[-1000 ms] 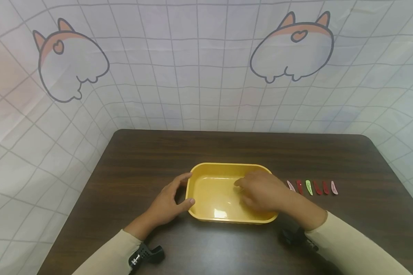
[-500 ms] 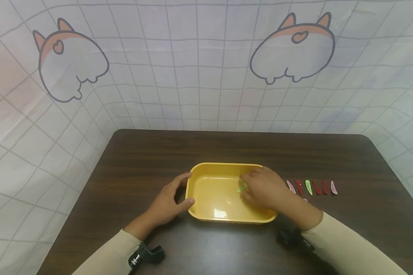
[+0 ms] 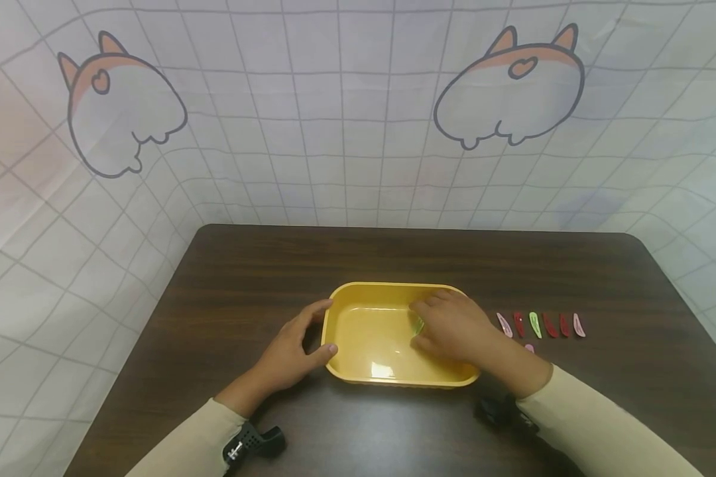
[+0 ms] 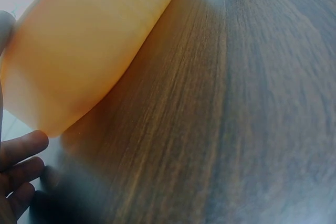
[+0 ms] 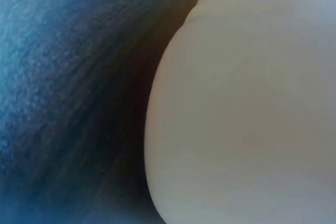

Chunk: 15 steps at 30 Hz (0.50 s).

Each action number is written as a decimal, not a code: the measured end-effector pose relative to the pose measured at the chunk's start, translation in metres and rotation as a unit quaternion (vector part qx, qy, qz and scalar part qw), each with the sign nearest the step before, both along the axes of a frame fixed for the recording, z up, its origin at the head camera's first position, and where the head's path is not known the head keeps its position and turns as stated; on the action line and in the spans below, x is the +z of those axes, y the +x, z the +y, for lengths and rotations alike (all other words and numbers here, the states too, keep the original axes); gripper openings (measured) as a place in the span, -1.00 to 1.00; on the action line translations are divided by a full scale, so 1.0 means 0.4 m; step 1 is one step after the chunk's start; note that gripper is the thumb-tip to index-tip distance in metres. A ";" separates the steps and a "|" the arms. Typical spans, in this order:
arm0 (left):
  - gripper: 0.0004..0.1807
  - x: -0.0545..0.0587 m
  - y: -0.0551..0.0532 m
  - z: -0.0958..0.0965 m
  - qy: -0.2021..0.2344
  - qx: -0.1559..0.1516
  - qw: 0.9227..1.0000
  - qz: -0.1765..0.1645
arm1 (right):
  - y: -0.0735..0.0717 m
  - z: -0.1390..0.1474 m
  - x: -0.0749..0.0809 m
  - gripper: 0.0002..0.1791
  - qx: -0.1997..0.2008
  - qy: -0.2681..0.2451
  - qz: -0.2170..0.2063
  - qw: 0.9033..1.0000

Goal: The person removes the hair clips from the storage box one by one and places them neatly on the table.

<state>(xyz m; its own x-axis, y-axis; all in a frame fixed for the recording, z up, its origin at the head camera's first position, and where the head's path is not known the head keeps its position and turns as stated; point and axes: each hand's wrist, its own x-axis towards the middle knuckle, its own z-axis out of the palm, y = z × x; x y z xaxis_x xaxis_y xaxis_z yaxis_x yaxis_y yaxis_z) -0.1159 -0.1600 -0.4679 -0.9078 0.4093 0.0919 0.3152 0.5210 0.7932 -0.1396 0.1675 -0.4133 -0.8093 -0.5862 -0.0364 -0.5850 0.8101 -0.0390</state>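
A yellow plastic tray [image 3: 370, 331] sits in the middle of the table. My left hand [image 3: 289, 348] spans its left end, the thumb over the rim near the front corner and the index fingertip at the back corner. In the left wrist view, loosely straight fingers [image 4: 23, 148] show by the tray's wall [image 4: 89, 45]. My right hand [image 3: 453, 328] reaches inside the tray's right part. A green hair clip [image 3: 418, 326] shows between its thumb and index finger, mostly hidden. The right wrist view has only the tray's pale outer wall [image 5: 241, 119], with no hand visible.
Right of the tray, several snap hair clips lie in a row on the table, among them a green one [image 3: 535, 324], a red one [image 3: 550, 325] and a pink one [image 3: 579, 325]. Another pink clip [image 3: 529, 348] peeks out behind my right wrist.
My right hand has shifted slightly inside the tray, and a green hair clip has come into view at its fingers. The pink clip near the wrist is uncovered. My left hand keeps its place.
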 end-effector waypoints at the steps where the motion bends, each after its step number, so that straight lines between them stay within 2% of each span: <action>1: -0.19 -0.001 0.000 -0.001 0.000 -0.001 1.000 0.001 | 0.000 -0.001 -0.002 -0.43 0.000 0.000 0.001 1.000; 15: -0.19 -0.005 0.001 -0.011 -0.004 -0.004 1.000 0.002 | 0.009 -0.017 -0.012 -0.44 -0.017 0.006 -0.005 1.000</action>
